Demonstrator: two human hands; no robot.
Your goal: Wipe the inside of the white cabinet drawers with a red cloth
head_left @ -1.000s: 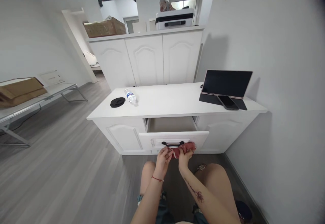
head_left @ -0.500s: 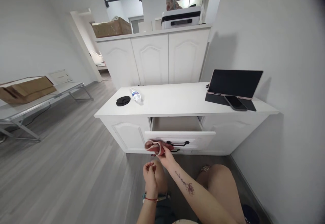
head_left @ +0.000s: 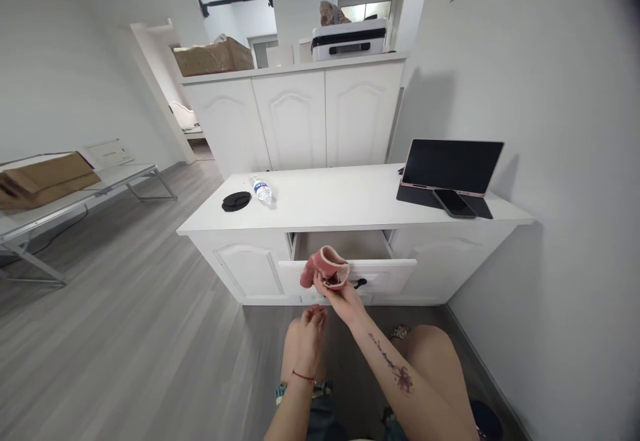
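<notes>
Nearest the camera, two bare knees and both forearms fill the bottom of the view; the person sits low on the grey floor (head_left: 150,334) facing a white cabinet (head_left: 240,264).

Left hand (head_left: 309,337): loosely curled, fingertips drawn together, holding nothing, resting near the left knee. A red string sits on that wrist.

Right hand (head_left: 340,294): raised ahead of the left hand, fingers closed on the lower edge of a rolled pink cloth (head_left: 323,269). The forearm bears a tattoo.

The cloth stands above and just ahead of the right hand, directly in front of the drawer front (head_left: 390,271). Its roll opens toward the upper right; the long axis runs roughly left to right, tilted slightly. The open drawer (head_left: 345,244) lies immediately beyond and a little above the cloth. The right hand is the nearer hand to it; the left hand is well back and lower. The hands are apart.

The drawer is pulled out partway; what shows of its inside is bare. A dark handle (head_left: 359,283) is partly hidden behind the right hand.

On the worktop (head_left: 330,197): a black round lid (head_left: 236,201) and a water bottle (head_left: 260,189) lying on its side at the left; a tablet (head_left: 451,166) propped on its case with a phone (head_left: 454,203) against it at the right.

Farther back: a taller white cupboard (head_left: 295,117) carrying a cardboard box (head_left: 213,57) and a white machine (head_left: 349,39).
</notes>
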